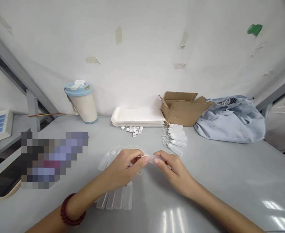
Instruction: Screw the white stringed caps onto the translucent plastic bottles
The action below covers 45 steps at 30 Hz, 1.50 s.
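Between my fingertips, over the middle of the grey table, is a small translucent plastic tube (151, 159) lying nearly level. My left hand (125, 166) is closed, pinching its left end, where a thin white cord shows; the fingers hide most of that end. My right hand (174, 170) is closed too, with thumb and finger around the tube's body. Several like tubes (118, 199) lie in a row below my left wrist, and more corded tubes (105, 160) lie behind that hand. Several capped tubes (177, 136) fan out beyond my right hand. Loose white caps (134, 129) sit in a small heap farther back.
Along the wall stand a cream tumbler with a blue lid (83, 105), a stack of flat white packets (139, 117), an open cardboard box (186, 113) and a bundled grey-blue cloth (232, 121). A phone-like device (4, 181) and a pixelated patch are at left, near a power strip (0, 124).
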{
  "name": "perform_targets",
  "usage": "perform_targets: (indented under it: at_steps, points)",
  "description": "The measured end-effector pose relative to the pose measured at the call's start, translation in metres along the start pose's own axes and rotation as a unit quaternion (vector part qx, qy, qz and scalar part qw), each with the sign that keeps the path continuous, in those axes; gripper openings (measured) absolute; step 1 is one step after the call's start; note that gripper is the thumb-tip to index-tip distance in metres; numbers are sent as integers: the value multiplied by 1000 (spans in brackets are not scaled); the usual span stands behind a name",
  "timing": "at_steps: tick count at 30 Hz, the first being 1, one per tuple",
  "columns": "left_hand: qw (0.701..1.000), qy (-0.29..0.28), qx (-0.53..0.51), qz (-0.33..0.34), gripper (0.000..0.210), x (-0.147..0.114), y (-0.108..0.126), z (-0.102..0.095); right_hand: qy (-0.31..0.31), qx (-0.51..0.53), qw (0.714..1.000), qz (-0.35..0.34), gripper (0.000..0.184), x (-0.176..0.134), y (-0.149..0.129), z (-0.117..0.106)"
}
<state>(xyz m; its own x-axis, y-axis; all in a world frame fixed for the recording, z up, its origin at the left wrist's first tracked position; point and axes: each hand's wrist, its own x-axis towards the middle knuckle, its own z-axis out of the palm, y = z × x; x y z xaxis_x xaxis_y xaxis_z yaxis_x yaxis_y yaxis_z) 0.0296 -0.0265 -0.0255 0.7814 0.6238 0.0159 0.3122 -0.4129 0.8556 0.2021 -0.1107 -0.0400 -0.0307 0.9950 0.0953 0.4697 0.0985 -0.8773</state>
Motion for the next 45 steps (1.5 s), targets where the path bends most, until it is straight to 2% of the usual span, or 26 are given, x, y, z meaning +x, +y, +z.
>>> perform_targets:
  at_steps: [5, 8, 11, 13, 16, 18, 22, 24, 26, 28, 30, 31, 33, 34, 36, 38, 42, 45]
  points:
    - [992, -38, -102, -66, 43, 0, -5, 8, 41, -110, 985, -123, 29, -1, 8, 3]
    - [990, -51, -112, -62, 43, 0, -6, 11, 43, -133, 980, -138, 31, 0, 9, 4]
    - [998, -41, -39, -20, 40, -2, -2, 10, 16, -79, 993, -87, 34, 0, 3, 3]
    - [998, -21, 34, 39, 38, -3, 0, 8, 0, -25, 999, -43, 37, 0, 0, 1]
    - [981, -5, 139, 137, 32, -4, -2, 8, -25, 59, 998, 29, 41, 2, 0, -3]
    - [963, 0, 200, 182, 28, -4, -4, 8, -58, 127, 987, 82, 44, 4, 2, -5]
    - [934, 0, 281, 219, 26, -5, -8, 12, -115, 252, 944, 180, 49, 8, 5, -10]
    - [928, 9, 289, 236, 27, -5, -10, 14, -120, 270, 931, 216, 51, 9, 4, -11]
    - [931, 35, 266, 249, 26, -3, -12, 15, -112, 265, 931, 227, 51, 10, 2, -12]
    - [941, 71, 222, 243, 20, 0, -14, 13, -81, 215, 953, 196, 49, 10, 1, -15]
    - [954, 112, 187, 205, 17, 6, -18, 6, -1, 93, 986, 135, 47, 11, 3, -22]
    - [959, 132, 179, 174, 19, 9, -20, 2, 50, 13, 993, 102, 45, 11, 4, -27]
    - [966, 152, 181, 102, 23, 16, -26, -10, 139, -140, 979, 56, 36, 14, 9, -38]
    - [965, 155, 193, 80, 26, 20, -30, -15, 163, -198, 965, 48, 30, 15, 12, -43]
    - [960, 142, 231, 69, 33, 28, -38, -25, 165, -281, 943, 65, 24, 18, 17, -52]
    - [954, 108, 270, 72, 38, 35, -46, -30, 139, -340, 924, 104, 27, 20, 22, -58]
    - [946, 43, 312, 76, 40, 44, -57, -32, 93, -431, 886, 147, 27, 23, 27, -62]
    - [943, 38, 324, 70, 40, 46, -59, -31, 74, -469, 867, 153, 24, 21, 25, -64]
